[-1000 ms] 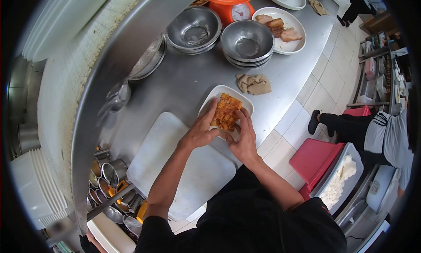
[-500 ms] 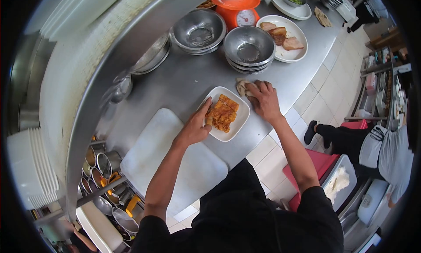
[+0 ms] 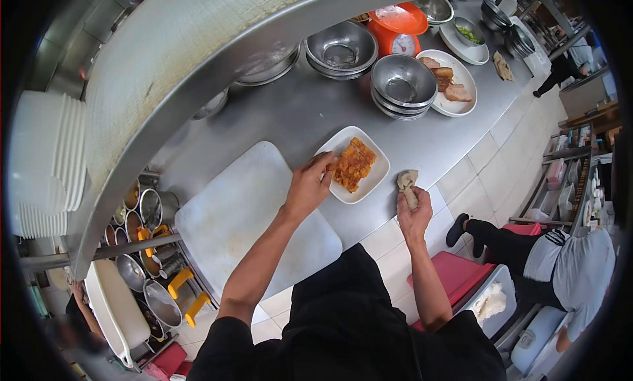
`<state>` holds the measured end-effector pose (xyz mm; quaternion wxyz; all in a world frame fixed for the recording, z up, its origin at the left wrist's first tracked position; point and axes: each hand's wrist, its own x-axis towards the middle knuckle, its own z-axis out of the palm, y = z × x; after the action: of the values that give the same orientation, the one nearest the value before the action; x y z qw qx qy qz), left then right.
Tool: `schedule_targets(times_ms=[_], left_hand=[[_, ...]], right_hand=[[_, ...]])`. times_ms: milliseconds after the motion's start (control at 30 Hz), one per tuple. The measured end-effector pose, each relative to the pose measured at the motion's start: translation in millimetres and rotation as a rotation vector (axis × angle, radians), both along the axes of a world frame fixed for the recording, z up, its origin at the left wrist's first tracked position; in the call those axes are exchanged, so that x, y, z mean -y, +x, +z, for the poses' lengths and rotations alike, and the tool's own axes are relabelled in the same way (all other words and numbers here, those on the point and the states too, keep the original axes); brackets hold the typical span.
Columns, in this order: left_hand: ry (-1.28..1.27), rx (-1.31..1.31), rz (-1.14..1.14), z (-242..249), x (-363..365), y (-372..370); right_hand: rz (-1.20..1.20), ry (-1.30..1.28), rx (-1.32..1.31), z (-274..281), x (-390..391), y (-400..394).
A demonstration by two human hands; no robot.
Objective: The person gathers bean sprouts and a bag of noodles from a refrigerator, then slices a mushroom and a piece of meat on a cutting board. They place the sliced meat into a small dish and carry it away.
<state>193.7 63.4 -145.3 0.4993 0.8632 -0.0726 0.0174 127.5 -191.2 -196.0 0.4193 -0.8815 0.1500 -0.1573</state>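
A square white dish [image 3: 378,180] holds a golden-brown fried cutlet [image 3: 355,163], which is cut into pieces. My left hand [image 3: 308,191] is at the dish's left rim, fingers bent over it and thumb on the near side, close to the cutlet. The fingertips are partly hidden. My right hand [image 3: 413,215] is closed around a crumpled beige cloth [image 3: 407,180], held up near the table's front edge, to the right of the dish. A white cutting board [image 3: 227,209] lies left of the dish, beneath my left forearm.
Stacked metal bowls [image 3: 403,84], an orange scale [image 3: 402,34] and a plate of meat slabs [image 3: 463,84] stand farther back on the steel table [image 3: 290,120]. A steel-edged shelf [image 3: 142,110] arches overhead at left. A person [image 3: 560,262] stands at right, beside a red bin [image 3: 455,279].
My right hand has lifted the cloth off the table and drawn it back toward me. My left hand stays at the dish's left side, its fingers more bent. The camera view has turned.
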Motion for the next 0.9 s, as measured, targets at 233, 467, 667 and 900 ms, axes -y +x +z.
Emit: schedule_targets(times_ms=[233,467,667,900], left_hand=[[0.039,0.103,0.054,-13.2,7.1,-9.6],[0.074,0.356,0.321,37.2,-31.9,-33.9],[-0.091,0.137,0.641,108.3,-129.6,-172.6],[-0.082,0.017,1.127,142.0,-143.3,-352.6]], right_hand=[[-0.064,0.252,0.012,22.6,-23.6,-26.4],[0.390,0.183,0.198,63.0,-122.0,-40.1],[0.825,-0.278,0.286,5.3,-238.9,10.0],[1.090,-0.091,0.384,-35.5,-327.1,-66.1]])
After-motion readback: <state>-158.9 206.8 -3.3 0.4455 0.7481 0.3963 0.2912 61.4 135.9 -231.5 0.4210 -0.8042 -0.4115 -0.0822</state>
